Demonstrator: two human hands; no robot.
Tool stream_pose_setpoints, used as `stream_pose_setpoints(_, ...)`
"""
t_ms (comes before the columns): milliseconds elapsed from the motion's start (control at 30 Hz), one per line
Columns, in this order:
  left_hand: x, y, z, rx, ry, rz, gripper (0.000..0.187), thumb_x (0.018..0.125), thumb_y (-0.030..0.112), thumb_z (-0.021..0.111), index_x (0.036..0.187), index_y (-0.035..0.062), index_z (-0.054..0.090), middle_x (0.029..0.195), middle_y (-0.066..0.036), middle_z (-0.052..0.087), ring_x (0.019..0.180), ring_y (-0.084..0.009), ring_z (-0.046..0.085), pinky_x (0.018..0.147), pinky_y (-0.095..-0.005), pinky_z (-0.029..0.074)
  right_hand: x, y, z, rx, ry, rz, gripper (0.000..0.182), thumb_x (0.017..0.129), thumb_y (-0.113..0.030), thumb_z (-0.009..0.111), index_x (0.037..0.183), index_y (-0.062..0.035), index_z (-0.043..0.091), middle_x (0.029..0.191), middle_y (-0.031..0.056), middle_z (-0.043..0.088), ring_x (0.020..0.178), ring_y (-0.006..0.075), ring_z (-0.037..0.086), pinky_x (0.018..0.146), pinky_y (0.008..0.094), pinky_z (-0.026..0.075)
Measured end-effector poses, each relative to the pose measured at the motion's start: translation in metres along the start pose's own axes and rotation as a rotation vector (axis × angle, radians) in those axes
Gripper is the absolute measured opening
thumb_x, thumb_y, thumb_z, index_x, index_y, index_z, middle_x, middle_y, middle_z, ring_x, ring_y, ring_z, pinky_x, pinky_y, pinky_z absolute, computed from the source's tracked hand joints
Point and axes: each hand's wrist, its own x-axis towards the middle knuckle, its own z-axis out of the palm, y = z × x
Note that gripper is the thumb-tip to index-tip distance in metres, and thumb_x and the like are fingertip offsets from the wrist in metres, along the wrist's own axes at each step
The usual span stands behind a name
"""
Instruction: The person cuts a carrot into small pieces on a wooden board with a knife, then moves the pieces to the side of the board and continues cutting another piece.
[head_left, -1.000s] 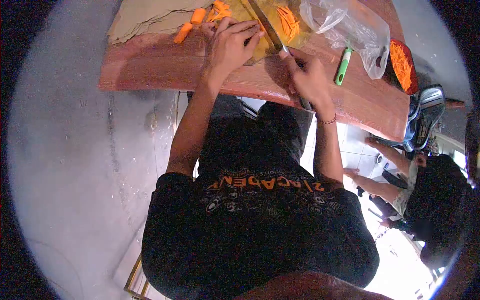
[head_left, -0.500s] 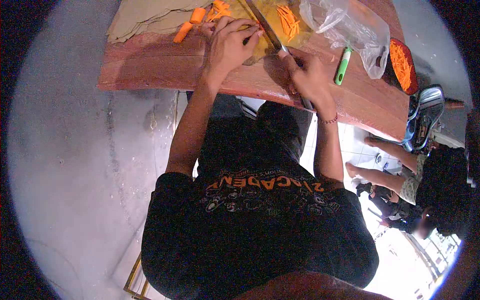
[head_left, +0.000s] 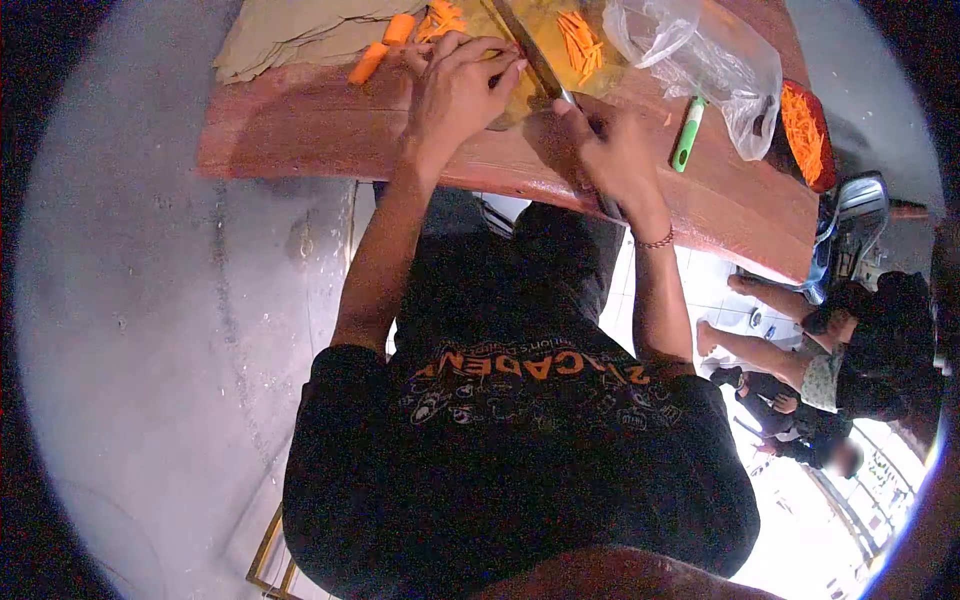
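My right hand [head_left: 618, 150] is closed round the handle of a kitchen knife [head_left: 532, 52], its blade slanting up and left over a yellowish cutting board [head_left: 515, 108]. Just left of the blade, my left hand [head_left: 462, 90] has its fingers bent down onto the board. A small orange-red bit of carrot shows at those fingertips; the rest of it is hidden under them. Cut carrot sticks [head_left: 580, 45] lie on the board right of the knife. Carrot chunks [head_left: 370, 62] and more cut strips [head_left: 440, 18] are beyond my left hand.
A green-and-white peeler [head_left: 687, 135] lies on the wooden table [head_left: 740, 205] beside a clear plastic bag [head_left: 735, 75]. Shredded carrot [head_left: 803, 130] fills a dark red tray at the right edge. Brown paper [head_left: 290, 40] covers the far left. Other people [head_left: 880, 350] sit at the right.
Both hands and the knife stay in nearly the same place; the blade has shifted only slightly. At the right, a seated person's arm has moved toward their legs.
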Motion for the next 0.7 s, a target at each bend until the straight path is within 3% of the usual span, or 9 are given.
stream_pose_setpoints(67,-0.002,-0.001,0.003,-0.030,-0.002,-0.037,0.022,0.089,0.032,0.069,0.096,0.0134,0.079,0.106,-0.001,0.074,0.099,-0.0259,0.063,0.092,-0.0407,0.049,0.001,0.007,0.003,0.139,-0.002,0.029,0.043,0.099,-0.041,0.053,0.110,-0.0037,0.071,0.089,0.0239,0.071,0.084,0.0393,0.071,0.077,0.0456,0.053)
stream_pose_setpoints(367,0.001,0.000,0.004,-0.079,0.016,-0.019,0.020,0.087,0.029,0.072,0.097,0.0128,0.079,0.106,-0.001,0.074,0.097,-0.0259,0.062,0.089,-0.0374,0.052,-0.005,0.001,-0.003,0.089,0.007,0.080,0.043,0.099,-0.042,0.053,0.111,-0.0049,0.071,0.087,0.0203,0.073,0.080,0.0335,0.072,0.075,0.0437,0.054)
stream_pose_setpoints(700,0.002,0.004,0.000,-0.043,0.006,0.003,0.020,0.087,0.030,0.071,0.097,0.0146,0.079,0.105,0.001,0.074,0.096,-0.0250,0.062,0.087,-0.0381,0.050,-0.002,0.012,0.004,0.099,0.015,0.042,0.042,0.099,-0.041,0.053,0.114,-0.0052,0.070,0.089,0.0217,0.073,0.083,0.0357,0.072,0.077,0.0453,0.054)
